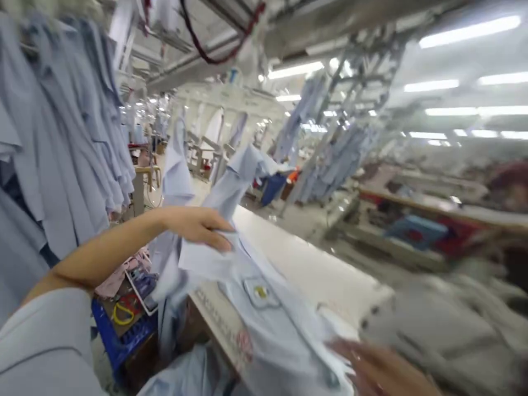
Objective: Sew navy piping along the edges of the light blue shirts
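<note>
My left hand (202, 225) reaches across from the left, its thumb and fingers closed on a pale blue cloth piece (208, 258). Below it, a light blue garment (268, 341) lies along the work table, with a small pale patch bearing a yellow-green mark (259, 291) on it. At the lower right, my right hand (379, 368) is beside or on the garment's near edge. Motion smears its fingers, so whether it grips the cloth is unclear.
The white table (297, 258) runs away from me. Light blue garments (70, 132) hang close on the left. Below them sits a blue crate (111, 335) with yellow-handled scissors (122, 313). A blurred grey machine-like shape (433, 330) stands at the right.
</note>
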Demonstrator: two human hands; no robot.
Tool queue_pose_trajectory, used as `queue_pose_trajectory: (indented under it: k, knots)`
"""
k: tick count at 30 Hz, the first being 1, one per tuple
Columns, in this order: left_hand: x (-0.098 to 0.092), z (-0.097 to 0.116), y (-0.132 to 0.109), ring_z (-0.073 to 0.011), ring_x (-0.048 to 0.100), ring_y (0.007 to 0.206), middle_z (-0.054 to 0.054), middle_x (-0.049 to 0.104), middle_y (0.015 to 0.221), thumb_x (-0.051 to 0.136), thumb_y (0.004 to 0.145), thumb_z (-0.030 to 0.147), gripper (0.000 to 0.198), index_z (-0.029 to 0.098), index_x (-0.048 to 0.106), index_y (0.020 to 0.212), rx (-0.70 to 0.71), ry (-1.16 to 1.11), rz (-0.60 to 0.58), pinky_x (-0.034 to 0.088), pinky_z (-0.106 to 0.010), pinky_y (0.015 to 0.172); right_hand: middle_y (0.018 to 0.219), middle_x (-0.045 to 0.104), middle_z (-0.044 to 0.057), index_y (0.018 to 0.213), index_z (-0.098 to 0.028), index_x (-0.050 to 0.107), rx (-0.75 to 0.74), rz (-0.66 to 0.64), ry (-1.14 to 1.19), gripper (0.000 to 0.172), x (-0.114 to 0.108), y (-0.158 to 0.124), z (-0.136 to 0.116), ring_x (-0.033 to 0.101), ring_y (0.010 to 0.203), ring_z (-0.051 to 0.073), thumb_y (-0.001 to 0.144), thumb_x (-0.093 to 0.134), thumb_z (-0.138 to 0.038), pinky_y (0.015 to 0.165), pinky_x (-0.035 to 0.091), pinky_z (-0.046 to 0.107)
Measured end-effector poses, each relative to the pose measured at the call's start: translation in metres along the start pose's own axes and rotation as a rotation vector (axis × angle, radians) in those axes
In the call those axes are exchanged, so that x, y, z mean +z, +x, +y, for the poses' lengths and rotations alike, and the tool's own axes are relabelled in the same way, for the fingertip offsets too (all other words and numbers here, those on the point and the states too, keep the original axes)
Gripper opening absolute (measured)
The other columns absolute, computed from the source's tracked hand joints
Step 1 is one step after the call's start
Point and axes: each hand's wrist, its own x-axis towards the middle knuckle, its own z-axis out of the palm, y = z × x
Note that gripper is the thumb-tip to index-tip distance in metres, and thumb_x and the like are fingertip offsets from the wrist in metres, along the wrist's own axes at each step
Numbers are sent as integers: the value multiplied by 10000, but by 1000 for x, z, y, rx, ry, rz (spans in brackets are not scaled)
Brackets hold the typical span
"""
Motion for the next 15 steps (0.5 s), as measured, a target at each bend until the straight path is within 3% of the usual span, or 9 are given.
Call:
queue_pose_trajectory:
  k: [1, 3, 5, 8, 12, 15]
  knots:
    - [0, 19, 18, -108, 568, 662, 29, 614, 677, 553, 812, 284, 163, 152, 648, 813, 128, -47, -295, 469, -183, 581, 1079, 569, 37, 1200, -350, 505, 114, 19, 72, 363, 5, -6, -12, 572, 838, 179, 843, 552, -401, 669, 504, 326]
    - [3, 54, 53, -109, 584, 694, 15, 636, 724, 508, 839, 268, 185, 150, 649, 860, 273, -65, -596, 482, -183, 610, 944, 591, 16, 1200, -313, 517, 358, 28, 302, 429, 16, -9, -29, 537, 664, 145, 791, 582, -426, 631, 485, 311]
    - [7, 75, 79, -97, 569, 632, 14, 631, 691, 517, 841, 294, 202, 145, 653, 824, 316, 6, -608, 463, -170, 547, 772, 577, 9, 931, -213, 630, 541, -31, 525, 431, 22, -7, -33, 508, 629, 146, 623, 694, -507, 573, 450, 282]
    - [2, 81, 99, -82, 550, 556, 13, 623, 649, 543, 830, 314, 216, 142, 662, 772, 300, 91, -513, 431, -154, 482, 582, 516, 8, 616, -167, 582, 656, -41, 561, 397, 20, -23, -27, 458, 546, 130, 625, 669, -554, 505, 392, 264]
    - [-9, 62, 101, -80, 577, 538, 4, 646, 656, 513, 850, 333, 249, 141, 669, 882, 173, -31, -412, 467, -171, 526, 528, 467, 0, 593, -174, 545, 753, -38, 532, 460, 8, -81, -26, 408, 489, 120, 617, 638, -624, 441, 343, 258]
    - [-1, 49, 87, -77, 576, 521, -8, 660, 656, 516, 859, 378, 294, 134, 661, 936, 159, -152, -429, 491, -191, 545, 509, 425, -14, 620, -185, 541, 812, 12, 469, 423, -9, -116, -32, 370, 458, 111, 657, 633, -596, 422, 320, 258]
